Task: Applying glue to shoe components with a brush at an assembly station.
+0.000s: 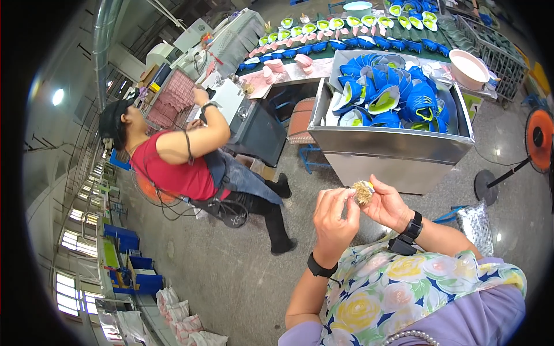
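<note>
In front of my body, both hands are raised close together. My right hand (388,206) grips a small brush (363,192) with tan, stiff bristles; a bit of yellow and blue shows at its handle, which the fingers mostly hide. My left hand (336,219) is closed with its fingertips pinched right beside the bristles. Whatever lies between those fingertips is too small to make out. Beyond my hands stands a metal-sided bin (392,141), heaped with blue shoe uppers (384,95) with lime-green linings.
A co-worker in a red top (184,161) sits at a machine (228,98) on the left. Behind the bin, a long bench (320,60) carries rows of shoes and pink shoe lasts (276,66). A pink basin (468,69) and an orange fan (538,140) stand at the right.
</note>
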### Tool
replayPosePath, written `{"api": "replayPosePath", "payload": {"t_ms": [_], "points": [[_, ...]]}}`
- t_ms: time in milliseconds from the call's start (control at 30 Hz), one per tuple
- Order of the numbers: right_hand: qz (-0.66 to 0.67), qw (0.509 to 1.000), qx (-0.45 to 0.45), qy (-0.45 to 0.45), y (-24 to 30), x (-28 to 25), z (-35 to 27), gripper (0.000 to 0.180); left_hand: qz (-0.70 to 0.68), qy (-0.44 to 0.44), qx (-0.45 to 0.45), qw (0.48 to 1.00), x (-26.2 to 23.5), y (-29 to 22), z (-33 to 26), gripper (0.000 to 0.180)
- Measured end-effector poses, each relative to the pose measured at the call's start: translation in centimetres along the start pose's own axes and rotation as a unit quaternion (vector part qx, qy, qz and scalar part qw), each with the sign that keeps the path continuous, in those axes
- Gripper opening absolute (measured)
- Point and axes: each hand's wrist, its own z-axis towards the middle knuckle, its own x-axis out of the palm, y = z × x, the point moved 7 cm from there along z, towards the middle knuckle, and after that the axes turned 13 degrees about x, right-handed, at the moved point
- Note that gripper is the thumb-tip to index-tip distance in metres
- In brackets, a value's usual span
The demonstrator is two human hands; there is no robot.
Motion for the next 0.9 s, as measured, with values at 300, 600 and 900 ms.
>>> {"api": "replayPosePath", "payload": {"t_ms": [300,600,900], "points": [[-0.011,0.998,-0.032,0.057,3.0,-1.6,-1.6,0.025,-0.061,0.034,-0.025,0.997,2.2,-1.4,1.1,0.016],[-0.003,0.997,-0.053,0.054,3.9,-2.3,-1.7,0.024,-0.047,0.052,-0.056,0.996,3.4,-0.5,0.8,0.013],[-0.139,0.981,-0.137,0.001,6.2,-3.4,-2.6,0.027,-0.034,0.108,-0.077,0.991,4.4,1.4,0.4,0.009]]}}
